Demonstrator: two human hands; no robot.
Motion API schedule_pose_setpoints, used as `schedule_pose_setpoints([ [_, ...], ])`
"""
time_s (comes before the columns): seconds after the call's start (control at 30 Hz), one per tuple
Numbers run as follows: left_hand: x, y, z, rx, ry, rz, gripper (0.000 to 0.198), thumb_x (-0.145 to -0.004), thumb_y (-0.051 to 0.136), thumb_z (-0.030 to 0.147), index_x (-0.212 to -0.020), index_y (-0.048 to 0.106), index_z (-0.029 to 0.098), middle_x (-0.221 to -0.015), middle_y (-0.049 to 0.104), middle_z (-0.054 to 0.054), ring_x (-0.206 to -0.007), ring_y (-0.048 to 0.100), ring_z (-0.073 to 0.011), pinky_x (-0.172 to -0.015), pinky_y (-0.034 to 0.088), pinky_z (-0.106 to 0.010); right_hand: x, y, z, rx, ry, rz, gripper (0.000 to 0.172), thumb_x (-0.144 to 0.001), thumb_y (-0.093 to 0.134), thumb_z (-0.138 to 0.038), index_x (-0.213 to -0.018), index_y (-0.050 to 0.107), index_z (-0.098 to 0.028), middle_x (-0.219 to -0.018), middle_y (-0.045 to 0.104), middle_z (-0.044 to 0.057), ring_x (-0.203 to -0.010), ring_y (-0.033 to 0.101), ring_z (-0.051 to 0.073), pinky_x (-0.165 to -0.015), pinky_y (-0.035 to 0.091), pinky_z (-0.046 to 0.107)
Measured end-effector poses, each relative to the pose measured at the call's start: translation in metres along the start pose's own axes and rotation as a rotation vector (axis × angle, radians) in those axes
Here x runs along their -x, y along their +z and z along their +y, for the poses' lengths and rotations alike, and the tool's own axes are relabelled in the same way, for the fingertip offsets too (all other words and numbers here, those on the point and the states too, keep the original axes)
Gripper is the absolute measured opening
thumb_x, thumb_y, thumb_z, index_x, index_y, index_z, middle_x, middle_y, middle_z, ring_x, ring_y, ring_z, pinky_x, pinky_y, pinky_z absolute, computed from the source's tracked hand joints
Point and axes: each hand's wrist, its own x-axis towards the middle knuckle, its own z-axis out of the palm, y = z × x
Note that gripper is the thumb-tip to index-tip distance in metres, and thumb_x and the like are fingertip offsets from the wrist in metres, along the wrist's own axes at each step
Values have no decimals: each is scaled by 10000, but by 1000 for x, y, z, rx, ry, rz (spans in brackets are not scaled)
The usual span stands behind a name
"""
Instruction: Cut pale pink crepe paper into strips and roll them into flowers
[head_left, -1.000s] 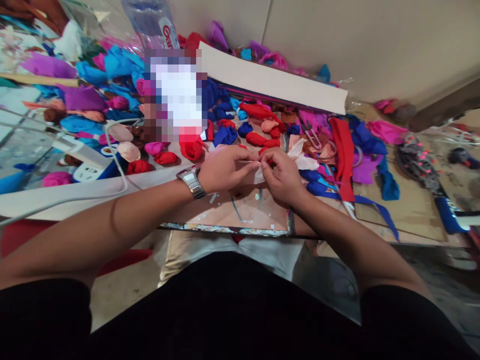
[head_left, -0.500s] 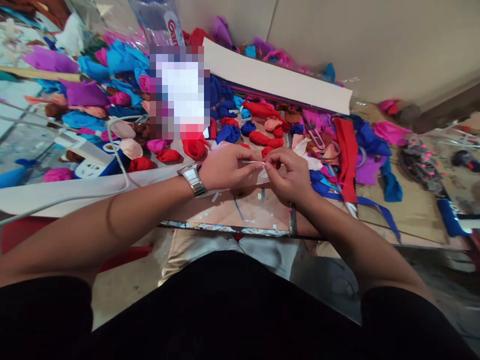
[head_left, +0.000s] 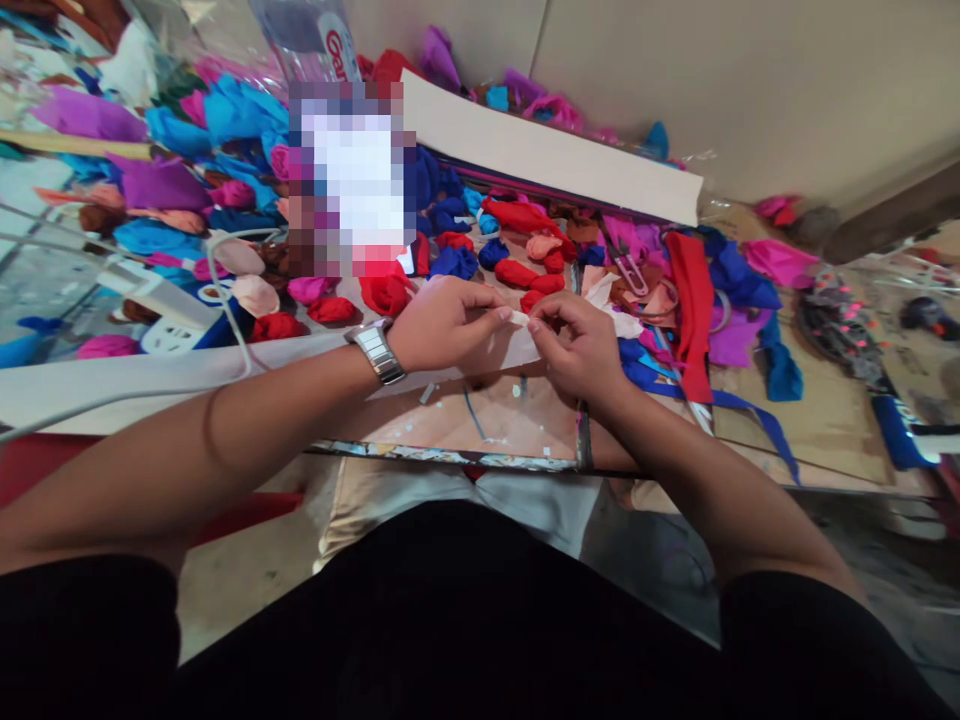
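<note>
In front of me, over the near edge of the work table (head_left: pixel 405 425), my two hands meet at the fingertips. My left hand (head_left: pixel 446 322), with a metal watch (head_left: pixel 379 353) on its wrist, pinches one end of a thin whitish strip (head_left: pixel 518 319). The thumb and fingers of my right hand (head_left: pixel 577 340) are closed on the strip's other end. A pale sheet (head_left: pixel 517 347) shows just beneath the fingers; whether it joins the strip I cannot tell. Rolled red pieces (head_left: pixel 517 273) of paper or cloth lie just beyond my hands.
A blurred-out bright object (head_left: pixel 356 180) stands behind my left hand, near a clear bottle (head_left: pixel 307 40). Small snips (head_left: pixel 628 262) lie among scraps on the right, beside a red strip (head_left: pixel 690 310). A white cable (head_left: pixel 240 335) crosses the left side, near a power strip (head_left: pixel 176 330).
The strip between my fingertips looks thicker and more bunched than before. My left fingers have turned slightly, while my right hand stays nearly in place. The whole view has shifted a little.
</note>
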Motion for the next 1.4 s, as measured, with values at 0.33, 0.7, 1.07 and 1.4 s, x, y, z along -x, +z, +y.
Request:
schedule_pose_setpoints([
  [0.33,0,-1,4,-21,-7,-19,340,-964,582,389,-942,831,158,-773,757,-19,-680,613,-132,-678,425,-263,1,-1,2,30,-30,9,128,-967,675,-330,-900,689,-221,-876,706,36,-780,627,184,-721,479,348],
  [0.7,-1,-2,-1,-10,-28,22,375,-987,543,400,-844,781,148,-697,685,-7,-622,529,-116,-613,364,-276,0,-2,-1,-54,-2,42,194,-968,685,-359,-827,663,-228,-870,723,25,-813,669,188,-786,531,363],
  [1.07,-1,2,-1,42,0,1,283,-929,655,398,-914,830,175,-784,777,-16,-691,639,-129,-650,421,-252,1,-1,-5,-6,-18,-4,134,-964,703,-347,-911,715,-225,-859,730,16,-765,655,170,-725,509,328],
  [1.4,0,0,1,24,-16,-25,348,-939,611,429,-850,826,169,-644,668,5,-594,504,-109,-589,333,-272,6,3,-3,65,31,61,142,-938,740,-383,-947,761,-242,-864,785,6,-757,711,177,-707,539,327],
])
